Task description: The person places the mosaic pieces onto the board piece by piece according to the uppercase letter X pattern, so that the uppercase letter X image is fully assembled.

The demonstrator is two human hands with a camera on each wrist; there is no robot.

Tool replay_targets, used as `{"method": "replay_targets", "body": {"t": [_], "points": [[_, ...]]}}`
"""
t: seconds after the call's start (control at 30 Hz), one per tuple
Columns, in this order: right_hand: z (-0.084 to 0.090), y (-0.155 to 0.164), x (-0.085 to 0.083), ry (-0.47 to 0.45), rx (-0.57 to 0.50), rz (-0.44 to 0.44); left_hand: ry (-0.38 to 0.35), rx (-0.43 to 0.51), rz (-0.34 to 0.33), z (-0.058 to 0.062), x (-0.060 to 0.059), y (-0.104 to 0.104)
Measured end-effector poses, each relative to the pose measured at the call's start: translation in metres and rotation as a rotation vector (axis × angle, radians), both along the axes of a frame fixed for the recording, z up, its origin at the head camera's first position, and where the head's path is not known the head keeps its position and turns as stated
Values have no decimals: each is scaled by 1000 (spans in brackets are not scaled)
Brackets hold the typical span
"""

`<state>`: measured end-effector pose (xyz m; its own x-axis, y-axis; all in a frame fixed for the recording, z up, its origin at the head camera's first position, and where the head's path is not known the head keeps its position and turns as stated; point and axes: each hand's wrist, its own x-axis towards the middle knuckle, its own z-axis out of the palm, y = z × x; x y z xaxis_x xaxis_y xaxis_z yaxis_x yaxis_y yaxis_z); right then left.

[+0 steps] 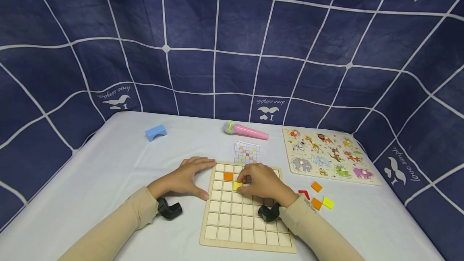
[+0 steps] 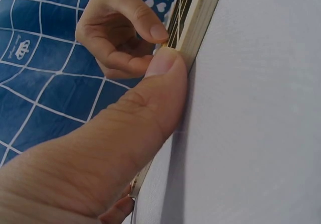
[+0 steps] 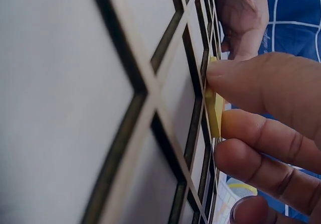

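A wooden grid board (image 1: pixel 224 221) lies on the table, with an orange square tile (image 1: pixel 228 176) in one of its upper cells. My right hand (image 1: pixel 262 181) pinches a yellow square tile (image 1: pixel 237 186) between thumb and fingers, diagonally below the orange one. In the right wrist view that yellow tile (image 3: pixel 214 98) stands tilted at the grid's surface; whether it is seated in a cell I cannot tell. My left hand (image 1: pixel 186 177) is spread along the board's left edge. Its thumb (image 2: pixel 160 83) touches the board's side, and its fingers reach the upper left corner.
Right of the board lie orange tiles (image 1: pixel 317 187), a yellow tile (image 1: pixel 328 203) and a red piece (image 1: pixel 303 193) near my sleeve. Behind are a printed colour-grid card (image 1: pixel 247 152), a pink toy microphone (image 1: pixel 250 131), an animal puzzle (image 1: pixel 326 152) and a blue arch block (image 1: pixel 156 133).
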<state>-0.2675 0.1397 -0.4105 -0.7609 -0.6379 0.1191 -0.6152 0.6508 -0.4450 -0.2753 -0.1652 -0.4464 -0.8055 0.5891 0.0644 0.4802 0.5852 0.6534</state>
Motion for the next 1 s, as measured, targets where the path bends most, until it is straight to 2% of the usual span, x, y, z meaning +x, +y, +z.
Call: {"method": "replay_targets", "body": {"t": [0.27,0.47,0.67,1.0], "points": [[1,7,-2,-57,-48,27,6,-4,-1,0,0,0],[-1,24,-5,-183,-188,97,8,-3,0,1,0,0],[-3,47,-7,-278,-297,130,14,-5,1,0,0,0],[3,87,-5,-328,-326,107,10,-3,2,-1,-1,0]]}}
